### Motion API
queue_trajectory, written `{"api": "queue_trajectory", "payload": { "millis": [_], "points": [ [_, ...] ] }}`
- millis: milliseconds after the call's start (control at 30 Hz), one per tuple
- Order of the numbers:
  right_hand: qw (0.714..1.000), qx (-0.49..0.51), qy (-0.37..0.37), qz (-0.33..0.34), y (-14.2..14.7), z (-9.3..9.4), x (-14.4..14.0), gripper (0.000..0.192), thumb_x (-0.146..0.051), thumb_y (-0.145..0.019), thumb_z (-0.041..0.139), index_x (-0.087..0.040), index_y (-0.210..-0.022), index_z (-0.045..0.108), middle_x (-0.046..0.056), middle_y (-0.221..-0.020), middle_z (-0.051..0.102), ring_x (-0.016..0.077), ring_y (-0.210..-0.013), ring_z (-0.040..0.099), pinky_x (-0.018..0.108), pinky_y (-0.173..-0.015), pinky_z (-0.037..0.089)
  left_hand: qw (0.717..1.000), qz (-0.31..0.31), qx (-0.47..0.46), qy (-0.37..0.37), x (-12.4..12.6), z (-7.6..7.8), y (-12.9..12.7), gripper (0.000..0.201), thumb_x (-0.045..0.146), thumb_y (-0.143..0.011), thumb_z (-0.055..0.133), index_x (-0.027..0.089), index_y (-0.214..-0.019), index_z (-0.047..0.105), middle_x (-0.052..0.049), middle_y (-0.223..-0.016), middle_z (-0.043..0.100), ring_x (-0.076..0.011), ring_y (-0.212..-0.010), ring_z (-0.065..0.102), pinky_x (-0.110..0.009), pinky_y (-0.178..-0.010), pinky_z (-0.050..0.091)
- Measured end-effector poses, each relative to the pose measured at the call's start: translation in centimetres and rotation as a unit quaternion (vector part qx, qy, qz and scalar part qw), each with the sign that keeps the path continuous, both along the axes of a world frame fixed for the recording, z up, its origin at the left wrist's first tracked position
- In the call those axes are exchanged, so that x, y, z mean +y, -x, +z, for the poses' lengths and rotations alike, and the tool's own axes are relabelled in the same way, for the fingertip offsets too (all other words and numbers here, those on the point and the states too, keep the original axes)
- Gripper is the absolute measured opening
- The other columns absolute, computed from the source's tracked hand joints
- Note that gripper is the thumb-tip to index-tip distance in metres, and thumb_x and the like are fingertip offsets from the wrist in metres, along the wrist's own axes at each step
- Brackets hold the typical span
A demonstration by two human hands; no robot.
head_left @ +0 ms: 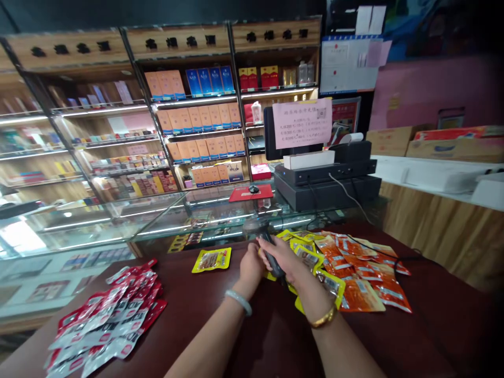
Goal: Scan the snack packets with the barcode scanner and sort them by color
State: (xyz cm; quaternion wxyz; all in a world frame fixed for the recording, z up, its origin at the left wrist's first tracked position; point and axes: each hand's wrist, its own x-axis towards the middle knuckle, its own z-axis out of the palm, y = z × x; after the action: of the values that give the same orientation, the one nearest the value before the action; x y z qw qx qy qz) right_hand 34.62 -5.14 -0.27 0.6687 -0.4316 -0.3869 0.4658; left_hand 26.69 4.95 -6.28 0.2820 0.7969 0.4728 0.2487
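I see my right hand (284,257) wrapped around the dark handle of a handheld barcode scanner (263,237), fingers closed firmly on the grip, with the scanner's grey head sticking up and away from me above the knuckles, toward the glass display counter (118,223). My left hand (251,266) sits just beside it, touching the scanner handle on its left side; its fingers are curled in, but I cannot tell whether they hold a packet or only steady the scanner, since the fingertips are hidden behind the hand. Both hands are over the dark red-brown table (275,336), at the near edge of a spread of yellow snack packets (311,257) that lie partly under my right wrist. One single yellow packet (211,260) lies flat and apart to the left of my left hand. Further right, touching the yellow ones, is a fan of orange snack packets (362,278), with a black cable (394,257) trailing across them. Well apart at the near left is a heap of red and silver packets (110,315). Behind the counter stands a black cash register (326,181) with a pink paper notice (302,123) stuck on its screen, and shelves of boxed goods (200,131) line the back wall.
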Motion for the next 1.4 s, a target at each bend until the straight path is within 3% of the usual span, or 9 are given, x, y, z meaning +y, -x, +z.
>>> {"api": "queue_trajectory", "payload": {
  "millis": [200, 333, 567, 800, 933, 1067, 1233, 1400],
  "points": [
    [0.999, -0.005, 0.01, 0.031, 2.7, -1.0, 0.6, 0.049, -0.061, -0.076, 0.073, -0.021, -0.096, 0.053, -0.009, -0.054, 0.052, 0.0076, -0.04, 0.042, 0.02, -0.04, 0.031, 0.984, 0.142, -0.107, -0.013, 3.9, 0.7, 10.3, 0.026, 0.036, -0.081, 0.068, 0.021, -0.087, 0.049, -0.003, -0.083, 0.067, -0.0192, -0.079, 0.066, -0.028, -0.07, 0.046],
    [0.997, -0.024, 0.018, 0.065, 5.1, -2.1, 0.9, 0.052, -0.061, -0.076, 0.073, -0.02, -0.102, 0.054, -0.009, -0.056, 0.053, 0.0076, -0.04, 0.042, 0.02, -0.04, 0.03, 0.977, 0.188, -0.101, -0.007, 4.9, 0.0, 14.7, 0.029, 0.037, -0.08, 0.071, 0.021, -0.089, 0.047, -0.002, -0.085, 0.067, -0.0191, -0.08, 0.066, -0.027, -0.069, 0.046],
    [0.991, -0.027, 0.048, 0.12, 6.9, -3.6, 1.0, 0.05, -0.059, -0.077, 0.073, -0.02, -0.103, 0.055, -0.008, -0.059, 0.052, 0.0081, -0.043, 0.043, 0.02, -0.04, 0.031, 0.975, 0.202, -0.091, -0.011, 5.1, -1.9, 17.0, 0.032, 0.04, -0.081, 0.07, 0.021, -0.097, 0.049, -0.004, -0.091, 0.068, -0.0195, -0.082, 0.068, -0.026, -0.069, 0.046],
    [0.992, -0.042, 0.048, 0.112, 6.8, -4.1, 1.2, 0.052, -0.061, -0.077, 0.072, -0.02, -0.104, 0.054, -0.009, -0.058, 0.053, 0.0073, -0.04, 0.042, 0.02, -0.04, 0.032, 0.969, 0.243, 0.03, -0.004, 5.4, -0.6, 17.5, 0.04, 0.041, -0.087, 0.06, 0.019, -0.118, 0.049, -0.015, -0.103, 0.07, -0.0299, -0.097, 0.068, -0.037, -0.078, 0.048],
    [0.993, -0.066, 0.052, 0.088, 6.9, -3.3, 0.5, 0.049, -0.06, -0.077, 0.072, -0.02, -0.099, 0.055, -0.009, -0.057, 0.052, 0.0083, -0.042, 0.044, 0.02, -0.04, 0.035, 0.958, 0.249, 0.132, -0.056, 5.8, 0.4, 16.9, 0.058, 0.042, -0.082, 0.063, 0.018, -0.132, 0.048, -0.02, -0.125, 0.063, -0.0385, -0.12, 0.056, -0.047, -0.092, 0.045],
    [0.996, -0.064, 0.046, 0.042, 6.2, -2.4, -2.5, 0.042, -0.057, -0.081, 0.07, -0.021, -0.092, 0.054, -0.007, -0.06, 0.053, 0.0076, -0.044, 0.045, 0.02, -0.041, 0.036, 0.953, 0.215, 0.147, -0.154, 5.0, 0.9, 14.6, 0.06, 0.044, -0.085, 0.059, 0.02, -0.139, 0.048, -0.017, -0.143, 0.05, -0.0379, -0.133, 0.042, -0.051, -0.103, 0.038],
    [0.996, -0.032, 0.066, -0.049, 4.6, -3.0, -8.3, 0.042, -0.057, -0.081, 0.069, -0.021, -0.096, 0.054, -0.008, -0.059, 0.051, 0.0072, -0.043, 0.042, 0.019, -0.041, 0.034, 0.971, -0.019, 0.15, -0.183, -0.3, 1.1, 7.8, 0.042, 0.043, -0.088, 0.06, 0.02, -0.123, 0.063, -0.014, -0.129, 0.063, -0.0303, -0.123, 0.052, -0.042, -0.105, 0.037],
    [0.985, 0.023, 0.094, -0.146, 3.3, -4.5, -13.2, 0.043, -0.058, -0.078, 0.072, -0.023, -0.095, 0.052, -0.009, -0.058, 0.049, 0.0066, -0.041, 0.039, 0.018, -0.039, 0.032, 0.969, -0.126, 0.152, -0.15, -7.0, 0.6, -0.1, 0.043, 0.044, -0.087, 0.059, 0.02, -0.123, 0.064, -0.016, -0.121, 0.065, -0.0324, -0.117, 0.055, -0.041, -0.093, 0.042]
  ]
}}
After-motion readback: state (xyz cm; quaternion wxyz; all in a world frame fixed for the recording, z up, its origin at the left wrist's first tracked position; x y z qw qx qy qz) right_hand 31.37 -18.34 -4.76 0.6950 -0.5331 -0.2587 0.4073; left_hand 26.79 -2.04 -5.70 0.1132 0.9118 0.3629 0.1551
